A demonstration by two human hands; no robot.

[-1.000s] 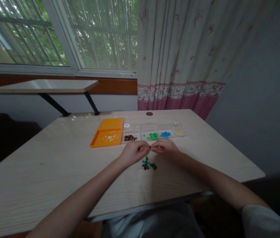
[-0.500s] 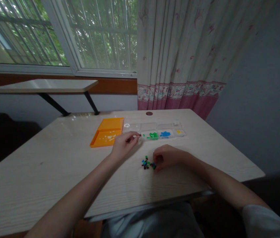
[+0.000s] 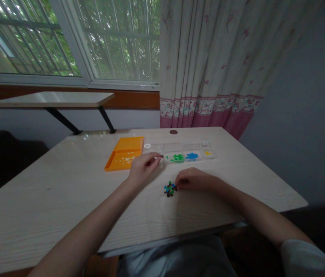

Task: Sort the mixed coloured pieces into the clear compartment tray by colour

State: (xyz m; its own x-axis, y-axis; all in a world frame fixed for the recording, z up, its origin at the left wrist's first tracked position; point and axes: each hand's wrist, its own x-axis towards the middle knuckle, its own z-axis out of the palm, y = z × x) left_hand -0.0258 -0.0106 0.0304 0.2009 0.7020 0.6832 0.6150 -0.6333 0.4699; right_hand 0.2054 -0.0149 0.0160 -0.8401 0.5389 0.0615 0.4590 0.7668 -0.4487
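Note:
My left hand (image 3: 143, 166) is closed in a pinch on a small dark red-brown building block (image 3: 161, 156), held at the left end of the clear compartment box. My right hand (image 3: 193, 179) rests low over the table, its fingertips pinched at the right side of a small cluster of blocks (image 3: 169, 189). Green, blue and dark brown pieces make up this cluster, which lies on the table. A dark brown block at its right edge is between my right fingertips, partly hidden by them.
Green blocks (image 3: 177, 158), blue blocks (image 3: 191, 156) and yellow blocks (image 3: 208, 153) lie in separate compartments of the clear box (image 3: 172, 147). Left of it stands an open orange case (image 3: 128, 144) with white pieces inside. A raised shelf (image 3: 55, 100) is at the back left of the table (image 3: 73, 200).
My right hand has shifted slightly left and its fingers have closed in. The small pieces by its fingertips now sit against the cluster. The left hand has barely moved.

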